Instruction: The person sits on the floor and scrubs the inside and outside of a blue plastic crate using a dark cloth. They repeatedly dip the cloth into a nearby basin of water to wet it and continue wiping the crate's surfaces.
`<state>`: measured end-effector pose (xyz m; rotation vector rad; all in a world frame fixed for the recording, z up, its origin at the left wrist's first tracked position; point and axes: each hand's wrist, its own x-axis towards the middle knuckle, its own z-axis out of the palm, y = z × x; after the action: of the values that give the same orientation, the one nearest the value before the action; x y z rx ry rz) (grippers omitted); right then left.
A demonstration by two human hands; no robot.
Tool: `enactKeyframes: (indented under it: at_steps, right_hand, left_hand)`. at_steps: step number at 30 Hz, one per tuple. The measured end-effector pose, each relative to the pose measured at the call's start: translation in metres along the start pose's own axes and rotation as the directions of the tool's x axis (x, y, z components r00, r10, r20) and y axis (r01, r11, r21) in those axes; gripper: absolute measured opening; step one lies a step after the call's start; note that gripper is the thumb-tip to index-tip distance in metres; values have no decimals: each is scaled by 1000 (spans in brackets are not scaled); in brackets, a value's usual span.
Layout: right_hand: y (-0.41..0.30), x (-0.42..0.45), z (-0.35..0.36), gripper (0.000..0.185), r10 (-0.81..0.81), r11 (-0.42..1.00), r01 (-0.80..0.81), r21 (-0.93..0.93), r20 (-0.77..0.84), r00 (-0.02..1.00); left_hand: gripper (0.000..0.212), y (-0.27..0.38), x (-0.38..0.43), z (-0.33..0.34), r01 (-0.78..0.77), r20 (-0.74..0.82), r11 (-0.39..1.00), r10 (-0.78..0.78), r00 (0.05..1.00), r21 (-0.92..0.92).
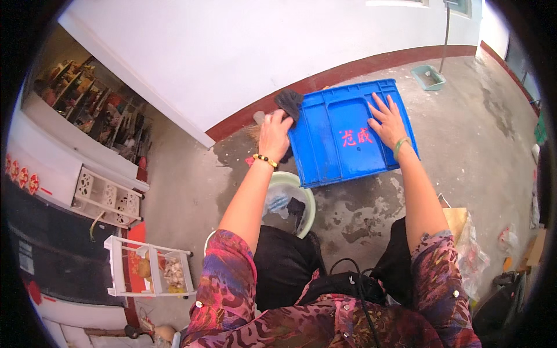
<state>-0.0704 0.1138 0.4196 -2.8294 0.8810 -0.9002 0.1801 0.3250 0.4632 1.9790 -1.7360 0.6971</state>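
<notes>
In front of me is a blue plastic crate (313,143), one broad side facing me and bearing red writing. My left hand (275,135) grips a dark grey cloth (289,103) at the crate's upper left corner. Spread fingers of my right hand (387,119) rest on the crate's face, toward its right side. Below the crate's left end stands a pale green basin (310,213) of water, with a dark cloth (296,207) and something bluish in it. My left forearm and knee hide part of the basin.
A white wall with a dark red base runs behind the crate. A green dustpan (428,78) stands at upper right. White rolling racks (150,267) are on the left, one holding garlic. Plastic bags (472,256) lie by my right side. The concrete floor (191,174) has wet patches.
</notes>
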Motion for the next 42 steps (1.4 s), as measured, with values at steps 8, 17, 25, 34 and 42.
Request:
enactKeyframes:
  at_steps: [8, 17, 25, 34, 42]
  right_hand:
    - [0, 1, 1, 48, 47, 995, -41, -90, 62, 997]
    - [10, 4, 1, 45, 12, 985, -17, 172, 29, 1000]
    - [23, 1, 2, 64, 90, 922, -44, 384, -102, 991]
    - [18, -15, -25, 103, 647, 734, -664, 144, 150, 747]
    - [14, -13, -29, 93, 624, 721, -655, 227, 197, 756]
  left_hand:
    - [18, 3, -18, -10, 35, 10, 997, -34, 999, -63]
    - [28, -25, -16, -8, 135, -254, 972, -182, 950, -193]
    - [24, 101, 28, -26, -220, -165, 974, 208, 964, -58]
    - [21, 137, 31, -13, -350, 11, 935, 351, 936, -66]
    - [34, 164, 22, 29, -362, 165, 917, 388, 907, -170]
